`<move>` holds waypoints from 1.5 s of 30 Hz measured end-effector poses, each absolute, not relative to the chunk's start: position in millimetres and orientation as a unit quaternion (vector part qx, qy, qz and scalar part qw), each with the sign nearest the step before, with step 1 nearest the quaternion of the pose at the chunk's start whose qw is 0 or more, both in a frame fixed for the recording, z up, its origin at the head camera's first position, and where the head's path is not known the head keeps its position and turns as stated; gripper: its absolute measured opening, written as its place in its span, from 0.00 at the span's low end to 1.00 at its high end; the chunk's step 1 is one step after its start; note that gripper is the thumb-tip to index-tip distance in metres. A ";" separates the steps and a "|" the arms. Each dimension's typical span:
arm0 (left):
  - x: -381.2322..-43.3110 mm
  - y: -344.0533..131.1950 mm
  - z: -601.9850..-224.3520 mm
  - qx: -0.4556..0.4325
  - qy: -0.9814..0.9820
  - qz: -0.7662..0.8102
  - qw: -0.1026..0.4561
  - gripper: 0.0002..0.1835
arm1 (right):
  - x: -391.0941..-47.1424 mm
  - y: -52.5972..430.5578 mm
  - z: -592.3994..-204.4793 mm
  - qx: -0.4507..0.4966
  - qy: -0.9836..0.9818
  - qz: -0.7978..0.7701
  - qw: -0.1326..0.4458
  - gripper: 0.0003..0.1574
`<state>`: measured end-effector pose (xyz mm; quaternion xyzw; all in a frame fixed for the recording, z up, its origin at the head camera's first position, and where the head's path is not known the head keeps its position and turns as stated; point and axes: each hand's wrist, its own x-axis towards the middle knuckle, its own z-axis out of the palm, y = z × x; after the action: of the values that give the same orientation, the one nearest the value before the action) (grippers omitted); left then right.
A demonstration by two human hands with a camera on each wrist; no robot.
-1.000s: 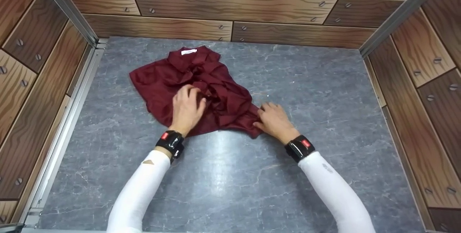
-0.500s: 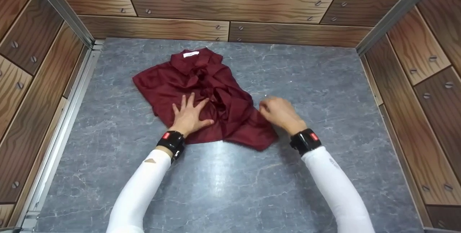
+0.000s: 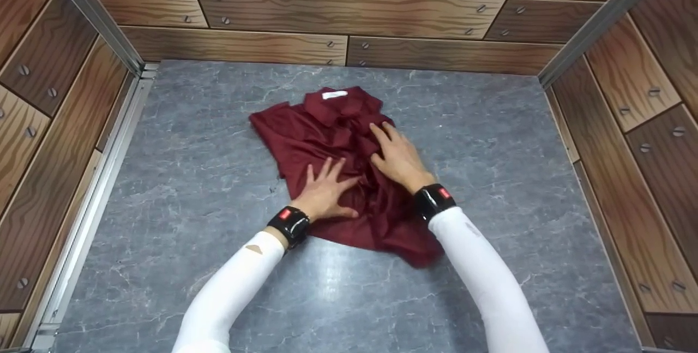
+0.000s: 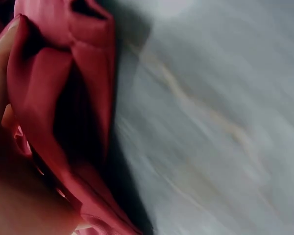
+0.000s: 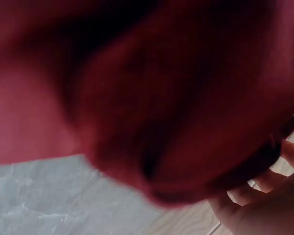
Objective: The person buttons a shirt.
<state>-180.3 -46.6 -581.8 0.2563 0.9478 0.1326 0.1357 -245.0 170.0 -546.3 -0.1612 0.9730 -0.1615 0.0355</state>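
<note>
A dark red collared shirt lies rumpled on the grey surface, its collar with a white label toward the back wall. My left hand rests on its lower middle, fingers spread. On the shirt's right side, below the collar, lies my right hand, its fingers extended and thumb apart. The left wrist view shows folds of the shirt beside the hand's edge. Blurred cloth of the shirt fills most of the right wrist view, with fingers of the right hand along its edge.
The grey marbled surface extends around the shirt. Wood-patterned walls stand at the back and both sides, with metal rails at the corners. A metal strip runs along the left edge.
The shirt has shifted right and toward me, its lower right part spreading out. My left hand moved right with it; my right hand went from the shirt's right edge onto its upper right side.
</note>
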 end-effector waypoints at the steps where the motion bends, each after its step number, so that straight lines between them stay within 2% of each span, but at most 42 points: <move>1: -179.4 -43.7 -581.7 0.268 0.944 0.135 0.137 0.47 | -244.7 169.8 -547.6 -0.162 0.974 -0.154 0.040 0.44; 4: -178.8 -40.0 -582.2 0.299 0.934 0.161 0.110 0.41 | -239.5 170.3 -550.7 -0.170 0.976 -0.128 0.048 0.42; 7: -184.6 -43.7 -582.9 0.299 0.932 0.202 0.019 0.28 | -231.1 170.5 -552.3 -0.206 0.972 -0.104 0.053 0.38; 9: -192.5 -50.6 -582.2 0.271 0.931 0.234 -0.069 0.22 | -225.4 169.6 -551.1 -0.236 0.965 -0.094 0.068 0.37; 11: -202.9 -61.0 -581.0 0.227 0.929 0.253 -0.147 0.20 | -221.0 168.6 -548.7 -0.262 0.956 -0.096 0.091 0.38; 14: -219.8 -81.5 -578.0 0.144 0.929 0.275 -0.201 0.19 | -219.0 168.5 -543.6 -0.259 0.952 -0.131 0.101 0.38; 16: -231.3 -97.6 -576.5 0.085 0.937 0.273 -0.198 0.20 | -222.1 169.9 -540.3 -0.231 0.955 -0.165 0.080 0.34; 19: -245.5 -122.1 -574.8 -0.011 0.951 0.272 -0.143 0.23 | -233.5 176.8 -536.5 -0.194 0.951 -0.230 0.075 0.29; 24: -252.7 -149.8 -580.9 -0.114 0.962 0.249 -0.007 0.39 | -249.3 196.5 -533.6 -0.172 0.894 -0.356 0.212 0.30; 26: -251.6 -155.4 -584.4 -0.120 0.964 0.236 0.028 0.42 | -255.5 199.4 -534.5 -0.138 0.880 -0.408 0.201 0.28; 27: -251.5 -157.2 -585.9 -0.118 0.965 0.232 0.035 0.41 | -259.4 199.2 -534.9 -0.119 0.887 -0.414 0.166 0.26; 30: -251.5 -157.6 -588.7 -0.099 0.967 0.236 0.007 0.32 | -273.6 195.6 -540.0 -0.060 0.928 -0.365 0.036 0.20; 32: -249.6 -155.0 -589.5 -0.084 0.964 0.249 -0.033 0.24 | -282.2 191.3 -545.5 -0.018 0.958 -0.286 0.001 0.20; 36: -245.0 -146.3 -589.1 -0.060 0.950 0.291 -0.099 0.10 | -294.3 180.5 -557.6 0.017 0.976 -0.210 0.050 0.27; 39: -243.0 -139.5 -586.5 -0.046 0.926 0.359 -0.107 0.09 | -299.7 172.6 -563.9 0.029 0.967 -0.240 0.079 0.32; 41: -242.8 -135.7 -583.2 -0.037 0.905 0.414 -0.094 0.08 | -302.2 169.1 -567.0 0.027 0.959 -0.272 0.071 0.28; 45: -243.7 -133.0 -575.7 -0.024 0.847 0.528 -0.049 0.07 | -304.8 164.7 -569.8 -0.002 0.933 -0.359 0.017 0.12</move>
<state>-243.7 -133.0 -575.7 -0.0244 0.8473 0.5283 -0.0490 -304.8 164.7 -569.8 -0.0017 0.9333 -0.3587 0.0171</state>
